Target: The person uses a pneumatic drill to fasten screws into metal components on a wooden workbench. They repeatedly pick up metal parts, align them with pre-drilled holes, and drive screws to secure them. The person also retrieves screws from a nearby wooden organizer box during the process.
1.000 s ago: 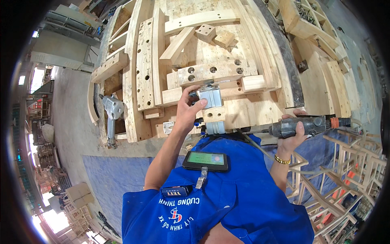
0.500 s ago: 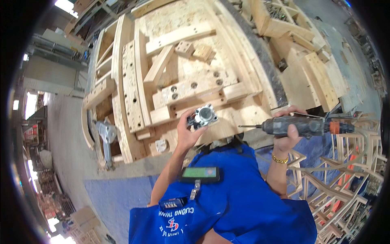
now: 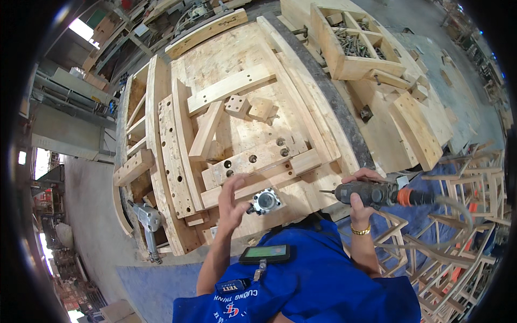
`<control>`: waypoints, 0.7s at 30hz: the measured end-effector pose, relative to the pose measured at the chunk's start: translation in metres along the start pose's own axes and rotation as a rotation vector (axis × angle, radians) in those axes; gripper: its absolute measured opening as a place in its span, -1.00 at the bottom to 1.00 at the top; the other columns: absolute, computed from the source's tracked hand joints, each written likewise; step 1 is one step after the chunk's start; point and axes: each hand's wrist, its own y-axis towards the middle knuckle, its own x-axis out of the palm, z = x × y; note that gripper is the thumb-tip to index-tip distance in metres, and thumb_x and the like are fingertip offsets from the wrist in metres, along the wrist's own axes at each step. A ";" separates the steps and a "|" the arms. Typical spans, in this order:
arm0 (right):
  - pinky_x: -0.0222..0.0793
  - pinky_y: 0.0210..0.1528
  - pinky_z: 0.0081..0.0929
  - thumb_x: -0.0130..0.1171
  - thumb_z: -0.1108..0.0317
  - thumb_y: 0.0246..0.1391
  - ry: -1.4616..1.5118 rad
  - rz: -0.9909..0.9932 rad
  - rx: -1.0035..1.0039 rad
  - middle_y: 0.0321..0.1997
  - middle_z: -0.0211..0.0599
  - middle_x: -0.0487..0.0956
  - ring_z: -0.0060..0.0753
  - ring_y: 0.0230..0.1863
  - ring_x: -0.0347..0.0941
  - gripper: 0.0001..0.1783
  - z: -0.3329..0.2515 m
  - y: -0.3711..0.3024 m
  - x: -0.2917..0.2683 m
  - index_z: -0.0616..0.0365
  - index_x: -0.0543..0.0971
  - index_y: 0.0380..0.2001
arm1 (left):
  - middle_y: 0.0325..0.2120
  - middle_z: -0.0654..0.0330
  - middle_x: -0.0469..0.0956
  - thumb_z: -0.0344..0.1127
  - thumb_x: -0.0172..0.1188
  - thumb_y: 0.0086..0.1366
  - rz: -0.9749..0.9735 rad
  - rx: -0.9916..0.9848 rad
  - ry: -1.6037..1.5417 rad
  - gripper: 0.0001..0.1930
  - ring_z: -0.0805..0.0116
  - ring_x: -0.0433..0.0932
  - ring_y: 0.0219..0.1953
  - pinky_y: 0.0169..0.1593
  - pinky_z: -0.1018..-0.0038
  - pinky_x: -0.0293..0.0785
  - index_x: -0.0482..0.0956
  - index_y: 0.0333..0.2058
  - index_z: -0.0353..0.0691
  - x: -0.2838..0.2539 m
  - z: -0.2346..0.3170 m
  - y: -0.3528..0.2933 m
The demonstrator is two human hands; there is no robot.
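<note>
My left hand (image 3: 231, 211) is beside a silver, block-shaped metal cylinder (image 3: 267, 201) at the near edge of the wooden jig board. Its fingers are spread apart, and the thumb lies close to the black fitting on the cylinder's side; whether they touch I cannot tell. My right hand (image 3: 361, 214) is wrapped round a dark power drill (image 3: 369, 194) with an orange coupling and a hose at its rear. The thin bit points left toward the cylinder, apart from it. Just beyond the cylinder lies a wooden rail (image 3: 242, 164) with several large holes.
Two small drilled blocks (image 3: 237, 106) and a loose slat (image 3: 207, 131) lie on the board. A grey pneumatic gun (image 3: 148, 219) hangs at the left side. A divided wooden box (image 3: 344, 65) of metal hardware stands far right. Wooden frames (image 3: 447, 253) are stacked at right.
My left hand has loosened from round the cylinder and shifted left, its fingers now apart. My right hand still holds the drill. The view has tilted, so the bench appears lower.
</note>
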 end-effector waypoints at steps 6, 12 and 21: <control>0.37 -0.15 -0.37 0.33 0.16 -0.16 -0.205 -0.144 -0.124 -0.20 -0.13 0.46 -0.29 -0.27 0.48 -0.32 0.048 0.025 0.018 0.15 0.26 -0.01 | -0.06 0.05 0.48 -0.42 0.22 0.14 -0.006 0.053 0.538 -0.59 0.24 0.46 -0.02 0.05 0.37 0.36 0.45 -0.01 -0.32 -0.030 -0.015 0.150; 0.36 -0.06 -0.38 0.35 0.11 -0.13 -0.279 -0.197 0.127 -0.19 -0.14 0.50 -0.25 -0.24 0.45 -0.35 0.079 0.059 0.038 0.11 0.27 -0.05 | -0.06 0.04 0.48 -0.37 0.25 0.14 -0.174 -0.033 0.655 -0.61 0.13 0.46 -0.02 0.03 0.31 0.36 0.48 -0.03 -0.24 -0.040 -0.102 0.268; 0.24 0.07 -0.33 0.28 0.08 0.01 -0.296 -0.244 0.372 -0.07 -0.18 0.30 -0.29 -0.03 0.27 -0.31 0.120 0.071 0.085 0.00 0.12 0.07 | 0.23 0.12 0.22 0.07 0.37 -0.05 -0.759 0.203 1.347 -0.16 0.07 0.04 0.34 0.32 -0.23 -0.25 0.23 0.23 0.11 -0.013 -0.218 0.344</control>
